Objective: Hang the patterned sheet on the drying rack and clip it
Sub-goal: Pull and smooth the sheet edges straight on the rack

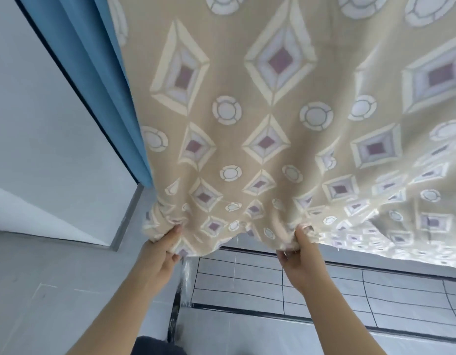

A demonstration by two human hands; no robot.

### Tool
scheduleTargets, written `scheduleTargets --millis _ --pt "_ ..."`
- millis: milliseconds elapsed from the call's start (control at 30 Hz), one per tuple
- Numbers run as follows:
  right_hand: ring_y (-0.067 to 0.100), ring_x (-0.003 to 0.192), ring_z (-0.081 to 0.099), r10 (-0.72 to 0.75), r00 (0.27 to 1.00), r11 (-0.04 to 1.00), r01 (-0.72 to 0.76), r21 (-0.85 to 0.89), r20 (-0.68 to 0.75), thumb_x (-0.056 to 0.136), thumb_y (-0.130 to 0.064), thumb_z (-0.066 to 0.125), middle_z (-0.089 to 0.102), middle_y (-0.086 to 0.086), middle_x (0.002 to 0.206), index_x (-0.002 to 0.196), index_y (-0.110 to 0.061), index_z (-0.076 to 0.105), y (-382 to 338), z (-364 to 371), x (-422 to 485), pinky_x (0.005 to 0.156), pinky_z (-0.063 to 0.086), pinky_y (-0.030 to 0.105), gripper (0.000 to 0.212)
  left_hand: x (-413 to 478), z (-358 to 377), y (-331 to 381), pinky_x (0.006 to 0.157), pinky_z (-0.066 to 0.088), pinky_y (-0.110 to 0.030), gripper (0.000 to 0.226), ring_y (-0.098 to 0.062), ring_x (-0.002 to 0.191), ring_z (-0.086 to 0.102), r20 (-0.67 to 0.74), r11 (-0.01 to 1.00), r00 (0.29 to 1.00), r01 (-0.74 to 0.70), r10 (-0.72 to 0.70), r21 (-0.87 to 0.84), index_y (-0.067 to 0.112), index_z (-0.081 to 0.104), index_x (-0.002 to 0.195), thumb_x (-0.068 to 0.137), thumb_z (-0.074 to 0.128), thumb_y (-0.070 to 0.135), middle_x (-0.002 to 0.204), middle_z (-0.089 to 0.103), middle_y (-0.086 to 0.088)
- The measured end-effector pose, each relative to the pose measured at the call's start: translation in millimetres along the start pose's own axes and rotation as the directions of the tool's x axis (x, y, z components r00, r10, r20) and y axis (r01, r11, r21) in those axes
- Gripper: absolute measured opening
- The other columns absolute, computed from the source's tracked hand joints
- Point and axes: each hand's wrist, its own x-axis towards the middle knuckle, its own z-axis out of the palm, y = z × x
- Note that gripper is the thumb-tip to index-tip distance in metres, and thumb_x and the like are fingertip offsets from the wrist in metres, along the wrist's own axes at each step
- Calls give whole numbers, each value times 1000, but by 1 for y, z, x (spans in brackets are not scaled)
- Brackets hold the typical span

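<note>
Hands (pixel 159 254) (pixel 298 260) w/ beige diamond-print sheet (pixel 247 129)

Patterned sheet (pixel 273 124), lower edge in left hand (pixel 159 254) and right hand (pixel 299 260)

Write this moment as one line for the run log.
left hand: grips sheet lower edge | right hand: grips sheet lower edge | sheet: hangs from above

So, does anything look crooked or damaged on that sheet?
No damage shows. The patterned sheet only bunches unevenly along its lower edge, where the left hand and the right hand grip it.
</note>
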Motion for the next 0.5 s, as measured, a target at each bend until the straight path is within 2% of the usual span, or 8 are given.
scheduleTargets --millis 33,67,100,167,267,300,400,500 --pt "8 58 61 -3 1000 999 2 35 28 93 -25 54 66 -5 70 92 -20 59 3 -1 12 60 50 21 7 6 -1 -4 67 57 -27 36 -11 82 70 32 998 999 -43 44 -40 26 65 94 63 77 13 86 74 11" --pt "7 55 62 -6 998 998 2 68 60 93 -26 55 69 -6 69 91 -20 61 7 -2 23 57 51 20 9 11 -2 -7 64 58 -24 27 -10 83 70 50 994 995 -84 88 -76 27 70 90 68 72 11 88 74 12" --pt "6 56 64 -20 995 995 10 94 100 92 -27 55 70 -7 69 90 -20 62 12 -2 34 56 52 19 10 20 -5 -10 65 58 -24 24 -9 84 70 78 986 987 -133 141 -101 29 74 85 75 65 9 90 74 12" --pt "7 61 66 -58 984 992 37 122 171 89 -28 57 70 -6 72 90 -20 63 17 2 53 58 53 19 10 34 -10 -13 66 58 -25 24 -9 87 70 133 970 966 -203 221 -138 30 77 84 77 62 12 95 74 9" --pt "8 62 65 -147 955 980 104 171 257 78 -29 63 68 -5 68 86 -18 63 21 9 77 58 53 20 13 51 -16 -20 64 57 -23 31 -7 85 70 181 943 927 -310 328 -122 30 77 85 78 51 16 93 74 9" --pt "8 58 63 -174 947 974 126 187 271 80 -28 62 65 -6 63 82 -18 62 22 12 84 58 52 20 11 57 -18 -23 64 56 -23 30 -7 85 70 188 930 912 -349 366 -119 29 77 85 76 51 16 92 74 8" --pt "7 52 58 -255 915 960 200 198 313 90 -29 57 60 -7 55 78 -18 58 22 17 101 57 49 20 16 68 -26 -27 72 57 -25 24 -9 94 69 241 885 852 -450 465 -116 28 76 91 72 63 25 101 73 5" --pt "6 50 59 -329 874 942 279 185 357 92 -29 54 64 -8 58 79 -19 59 20 16 118 52 48 18 17 80 -34 -34 77 56 -27 50 -11 100 67 287 836 791 -543 540 -75 28 74 98 50 83 41 108 71 4"
